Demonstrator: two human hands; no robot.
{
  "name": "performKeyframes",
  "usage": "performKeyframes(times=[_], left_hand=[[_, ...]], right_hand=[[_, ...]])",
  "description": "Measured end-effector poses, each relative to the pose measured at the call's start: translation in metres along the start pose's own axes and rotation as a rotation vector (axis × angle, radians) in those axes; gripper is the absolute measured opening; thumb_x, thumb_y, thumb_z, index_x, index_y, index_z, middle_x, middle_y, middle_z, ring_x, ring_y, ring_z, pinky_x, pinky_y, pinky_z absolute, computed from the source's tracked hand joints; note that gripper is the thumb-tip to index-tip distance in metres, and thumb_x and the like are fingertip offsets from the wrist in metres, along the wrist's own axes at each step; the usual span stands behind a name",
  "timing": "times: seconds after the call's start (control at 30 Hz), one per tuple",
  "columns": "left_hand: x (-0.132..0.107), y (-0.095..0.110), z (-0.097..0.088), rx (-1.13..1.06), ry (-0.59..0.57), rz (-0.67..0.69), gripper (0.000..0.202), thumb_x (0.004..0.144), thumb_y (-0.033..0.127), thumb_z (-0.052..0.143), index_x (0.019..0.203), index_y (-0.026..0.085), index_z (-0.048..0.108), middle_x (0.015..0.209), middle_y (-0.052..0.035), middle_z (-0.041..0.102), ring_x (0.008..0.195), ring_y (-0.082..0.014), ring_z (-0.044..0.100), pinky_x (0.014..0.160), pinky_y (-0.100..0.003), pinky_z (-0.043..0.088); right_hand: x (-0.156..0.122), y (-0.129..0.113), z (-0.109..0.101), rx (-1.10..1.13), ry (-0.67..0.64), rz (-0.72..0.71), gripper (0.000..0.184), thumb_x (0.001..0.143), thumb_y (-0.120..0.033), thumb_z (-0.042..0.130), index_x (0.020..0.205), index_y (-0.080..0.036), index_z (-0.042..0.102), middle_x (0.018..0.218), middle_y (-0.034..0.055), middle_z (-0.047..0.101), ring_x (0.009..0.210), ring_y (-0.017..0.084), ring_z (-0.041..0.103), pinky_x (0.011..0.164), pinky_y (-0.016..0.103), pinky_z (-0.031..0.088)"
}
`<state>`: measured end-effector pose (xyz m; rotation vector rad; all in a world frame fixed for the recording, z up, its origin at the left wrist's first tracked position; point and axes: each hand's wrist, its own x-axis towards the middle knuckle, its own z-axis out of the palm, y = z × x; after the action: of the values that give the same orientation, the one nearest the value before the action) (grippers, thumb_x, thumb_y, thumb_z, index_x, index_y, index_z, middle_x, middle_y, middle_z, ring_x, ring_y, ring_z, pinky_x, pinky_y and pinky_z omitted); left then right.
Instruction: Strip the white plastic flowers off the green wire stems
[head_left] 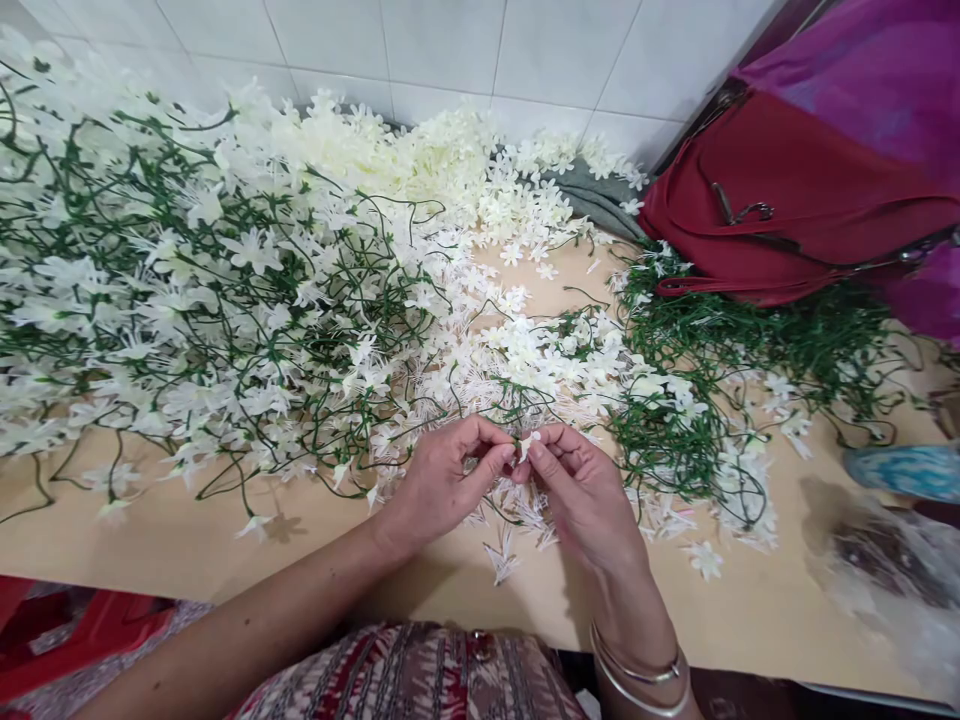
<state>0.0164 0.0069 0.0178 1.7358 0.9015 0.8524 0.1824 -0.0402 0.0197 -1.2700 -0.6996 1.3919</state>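
Close to the table's front edge, my left hand [448, 478] and my right hand [583, 490] meet fingertip to fingertip. A small white artificial flower petal piece [528, 444] sits between the thumb and finger of my right hand. My left thumb and forefinger are pinched at a thin green stem, of which only a little shows beside the white piece. Under and behind my hands lie loose white stamen strands [502, 555] and white blossoms [540, 350].
A big heap of white flowers on green stems [187, 290] covers the left side. Cream blossoms [427, 150] lie along the tiled wall [442, 45]. Bare green stems [667, 440] are at right, beneath a red bag [795, 190]. A plastic bag [892, 560] lies front right.
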Motion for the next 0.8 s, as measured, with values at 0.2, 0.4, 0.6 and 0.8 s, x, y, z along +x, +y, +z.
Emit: performKeyframes(times=[0.2,0.4,0.6,0.8], left_hand=[[-0.0009,-0.0028,0.0003,0.029,0.038,0.003,0.011,0.099,0.025,0.062,0.095,0.017,0.068,0.08,-0.0012,0.075,0.071,-0.0125,0.067,0.068,-0.026,0.05],[-0.001,-0.0017,-0.0013,0.055,0.018,0.028,0.011,0.1,0.025,0.061,0.095,0.018,0.068,0.079,-0.0008,0.074,0.07,-0.0128,0.066,0.068,-0.027,0.05],[-0.0016,-0.0034,-0.0005,0.058,-0.002,0.027,0.013,0.1,0.027,0.059,0.096,0.017,0.067,0.079,-0.0029,0.074,0.071,-0.0141,0.066,0.066,-0.027,0.051],[-0.0004,-0.003,-0.0017,0.072,-0.014,0.054,0.012,0.1,0.024,0.06,0.092,0.017,0.067,0.076,0.0001,0.071,0.067,-0.0114,0.063,0.066,-0.025,0.047]], right_hand=[[0.0008,0.0001,-0.0043,0.001,-0.03,0.011,0.03,0.08,-0.047,0.084,0.082,-0.022,0.068,0.063,-0.0009,0.068,0.063,0.016,0.06,0.071,0.03,0.048],[0.0005,0.0013,-0.0043,-0.01,-0.052,0.029,0.032,0.079,-0.048,0.085,0.083,-0.022,0.067,0.063,-0.0009,0.069,0.064,0.016,0.061,0.074,0.031,0.05],[0.0018,0.001,-0.0071,-0.026,-0.099,0.027,0.029,0.083,-0.047,0.082,0.082,-0.022,0.067,0.063,-0.001,0.07,0.067,0.016,0.062,0.077,0.031,0.05],[0.0019,0.001,-0.008,-0.051,-0.124,0.033,0.029,0.084,-0.047,0.08,0.085,-0.022,0.065,0.063,-0.0003,0.071,0.065,0.016,0.062,0.07,0.029,0.047]])
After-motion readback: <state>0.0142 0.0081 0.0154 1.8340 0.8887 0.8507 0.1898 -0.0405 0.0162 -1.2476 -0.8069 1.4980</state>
